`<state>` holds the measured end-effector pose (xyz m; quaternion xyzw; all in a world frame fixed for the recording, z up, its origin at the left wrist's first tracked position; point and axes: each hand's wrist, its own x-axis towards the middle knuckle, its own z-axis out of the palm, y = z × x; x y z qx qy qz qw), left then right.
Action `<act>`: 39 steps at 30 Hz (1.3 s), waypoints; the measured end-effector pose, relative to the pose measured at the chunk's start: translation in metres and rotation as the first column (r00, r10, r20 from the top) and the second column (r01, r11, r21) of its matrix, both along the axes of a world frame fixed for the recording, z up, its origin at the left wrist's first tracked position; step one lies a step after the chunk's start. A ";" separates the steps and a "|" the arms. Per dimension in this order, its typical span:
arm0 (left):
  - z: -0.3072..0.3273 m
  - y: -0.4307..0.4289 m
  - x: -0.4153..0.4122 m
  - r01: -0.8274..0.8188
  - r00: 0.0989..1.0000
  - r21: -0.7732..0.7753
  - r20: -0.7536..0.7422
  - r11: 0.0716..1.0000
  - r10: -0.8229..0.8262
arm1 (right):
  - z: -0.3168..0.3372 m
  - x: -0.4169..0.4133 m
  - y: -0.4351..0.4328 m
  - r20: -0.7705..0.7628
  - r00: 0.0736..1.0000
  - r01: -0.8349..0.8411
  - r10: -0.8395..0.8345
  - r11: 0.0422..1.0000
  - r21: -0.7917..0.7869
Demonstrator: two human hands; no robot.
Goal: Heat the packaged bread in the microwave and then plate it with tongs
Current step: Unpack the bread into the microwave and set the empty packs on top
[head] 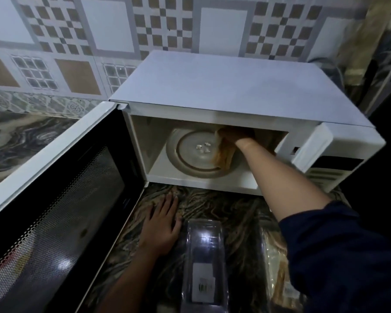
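Inside the microwave [212, 86] cavity, bread slice [224, 152] stands on edge at the right rim of the glass turntable [190, 159]. Right hand [237, 135] is curled over its top, gripping it. Best laid flat toward the centre before release, so it turns freely. Left hand [160, 229] rests flat, fingers straight, on the marbled countertop [224, 206], holding nothing.

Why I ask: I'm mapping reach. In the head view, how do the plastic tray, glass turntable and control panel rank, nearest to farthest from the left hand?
1. Plastic tray, on the counter just right of the left hand.
2. Glass turntable, ahead inside the microwave.
3. Control panel, at the microwave's front right.
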<state>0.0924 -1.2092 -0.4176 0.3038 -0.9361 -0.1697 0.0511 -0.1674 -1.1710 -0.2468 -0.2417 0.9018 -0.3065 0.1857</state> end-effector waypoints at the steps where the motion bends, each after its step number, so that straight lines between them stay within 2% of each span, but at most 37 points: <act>1: 0.000 0.000 0.000 0.000 1.000 -0.002 -0.001 1.000 0.000 | -0.002 -0.003 -0.004 -0.007 1.000 -0.010 0.010 1.000 0.014; 6: 0.001 0.001 0.000 -0.009 1.000 -0.012 -0.003 1.000 0.009 | -0.011 -0.004 -0.017 -0.095 0.995 0.052 -0.039 0.989 0.137; 8: 0.001 0.001 0.000 -0.004 1.000 -0.012 0.004 1.000 0.004 | -0.014 0.002 -0.019 -0.027 1.000 0.010 -0.006 0.988 0.151; 12: 0.000 0.001 0.001 -0.002 1.000 -0.004 -0.015 1.000 0.002 | -0.024 0.011 -0.022 0.101 0.990 0.087 -0.099 0.989 0.121; 15: 0.001 0.001 0.001 0.006 1.000 -0.009 -0.001 1.000 -0.006 | -0.040 0.017 -0.021 -0.006 0.999 0.051 -0.050 0.979 0.196; 20: 0.003 0.002 0.000 0.000 1.000 -0.021 0.008 1.000 0.000 | -0.053 0.021 -0.008 -0.092 0.987 0.138 -0.129 0.986 0.094; 26: 0.002 0.001 0.001 0.008 1.000 -0.026 0.000 1.000 -0.008 | -0.055 0.009 -0.023 -0.359 0.933 0.078 -0.017 0.984 0.157; 30: 0.002 0.001 0.001 0.010 1.000 -0.028 -0.004 1.000 -0.010 | -0.064 0.012 -0.025 -0.392 0.914 0.144 -0.101 0.986 0.082; 33: 0.001 0.000 0.000 0.009 1.000 -0.018 -0.017 1.000 -0.010 | -0.071 0.011 -0.023 -0.314 0.934 0.204 -0.169 0.975 0.082; 34: 0.001 0.000 0.001 0.009 1.000 -0.016 -0.016 1.000 -0.010 | -0.073 0.010 -0.023 -0.338 0.929 0.192 -0.154 0.978 0.082; 37: 0.001 0.000 0.001 0.011 1.000 -0.022 0.002 1.000 -0.011 | -0.074 0.013 -0.024 -0.520 0.854 0.053 0.027 0.989 0.139; 39: 0.001 0.000 0.001 0.009 1.000 -0.017 -0.002 1.000 -0.009 | -0.072 0.018 -0.022 -0.546 0.835 0.029 0.075 0.983 0.181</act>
